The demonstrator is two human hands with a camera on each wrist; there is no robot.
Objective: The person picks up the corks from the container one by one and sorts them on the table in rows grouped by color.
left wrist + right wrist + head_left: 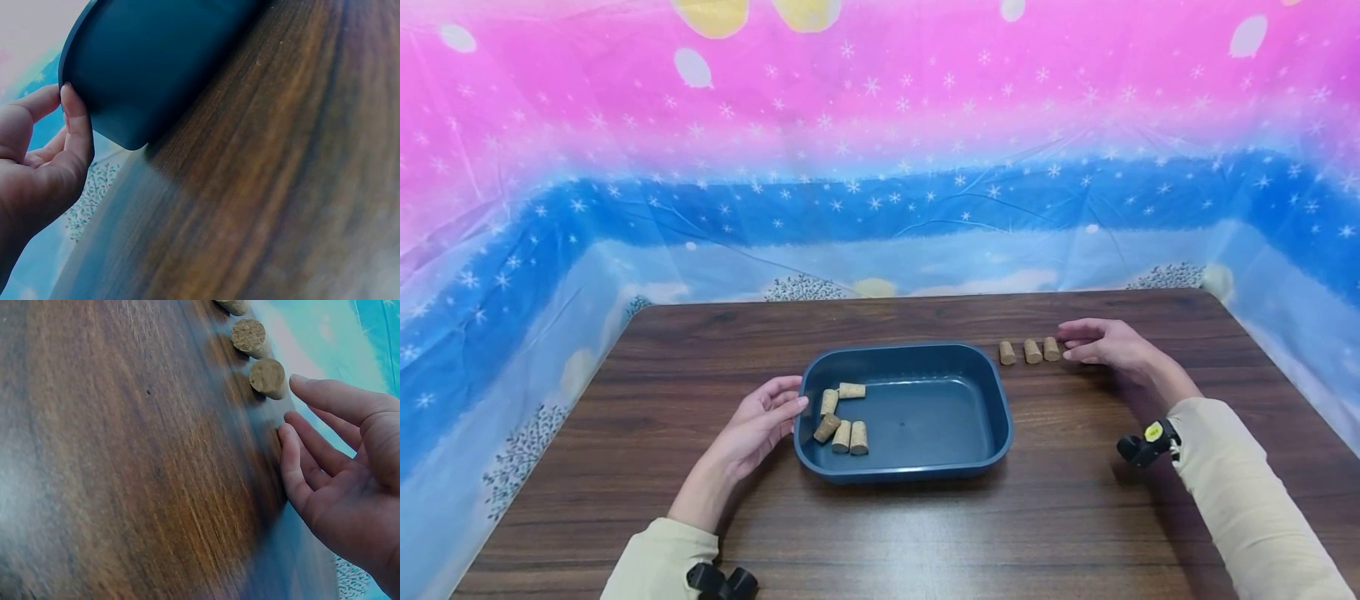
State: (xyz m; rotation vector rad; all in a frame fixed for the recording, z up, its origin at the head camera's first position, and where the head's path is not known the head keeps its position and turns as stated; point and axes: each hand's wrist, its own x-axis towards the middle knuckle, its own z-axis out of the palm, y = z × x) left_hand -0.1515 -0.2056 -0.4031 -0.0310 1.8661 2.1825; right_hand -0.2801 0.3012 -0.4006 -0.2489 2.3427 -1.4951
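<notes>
At its left end, a dark blue plastic basin [910, 475] has its rim pinched between the thumb and fingers of my left hand [760, 427]. The left wrist view shows that hand [47, 156] at the rim of the basin [156, 62]. Several corks [859, 437] lie in the basin's left part. Right of the basin, three corks stand upright in a row on the table. My right hand [1112, 343] is just beside the rightmost cork [1051, 348], holding nothing. A small gap separates its thumb from that cork [269, 379] in the right wrist view.
The dark wooden table [880, 542] carries the basin near its middle. A pink and blue snowflake-patterned cloth [880, 200] hangs behind the table and along its sides. Black wrist cameras [1148, 443] are worn below both hands.
</notes>
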